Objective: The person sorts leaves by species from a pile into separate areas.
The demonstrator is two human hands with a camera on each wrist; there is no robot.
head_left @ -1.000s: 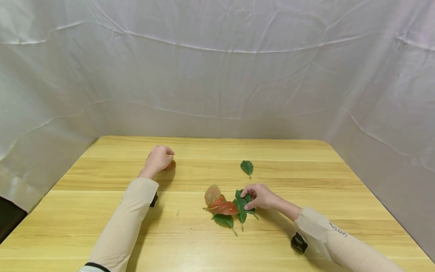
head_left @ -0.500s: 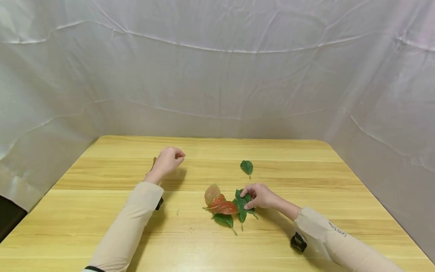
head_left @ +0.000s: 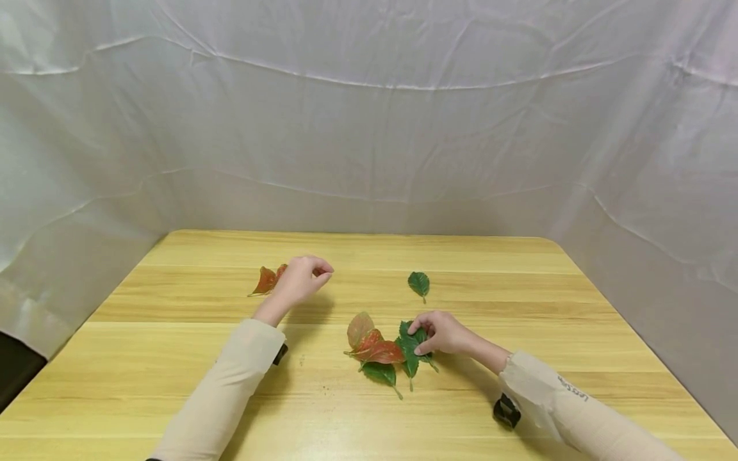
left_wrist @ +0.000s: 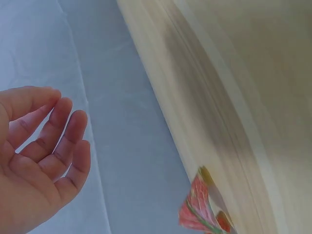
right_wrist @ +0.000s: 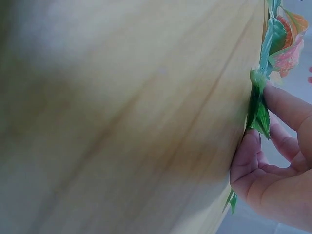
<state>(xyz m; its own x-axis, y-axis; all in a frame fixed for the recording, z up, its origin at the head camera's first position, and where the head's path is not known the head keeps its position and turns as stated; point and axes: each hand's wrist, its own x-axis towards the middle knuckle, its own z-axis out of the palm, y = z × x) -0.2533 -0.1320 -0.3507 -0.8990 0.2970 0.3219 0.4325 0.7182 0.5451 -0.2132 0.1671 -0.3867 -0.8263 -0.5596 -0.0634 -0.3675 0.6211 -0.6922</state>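
Note:
My left hand (head_left: 301,276) hovers above the table, its fingers loosely bent and nothing between them, as the left wrist view also shows. Two red leaves (head_left: 266,280) lie just left of it, one partly hidden behind the hand. My right hand (head_left: 441,333) has thumb and fingertip on a dark green leaf (right_wrist: 258,105), pinching it where it lies on the table. Other green leaves sit under and beside those fingers. Touching them on the left is a small pile: a pale reddish leaf (head_left: 360,328), red leaves (head_left: 383,352) and a green leaf (head_left: 379,372).
A single green leaf (head_left: 419,283) lies apart, farther back on the wooden table (head_left: 490,269). Grey-white sheeting (head_left: 369,141) hangs behind the table and along both sides. A dark object (head_left: 17,368) shows at the left edge.
My left hand has moved right and slightly nearer, away from the red leaves at the back left, which have come into sight. The right hand stays in place on the green leaf.

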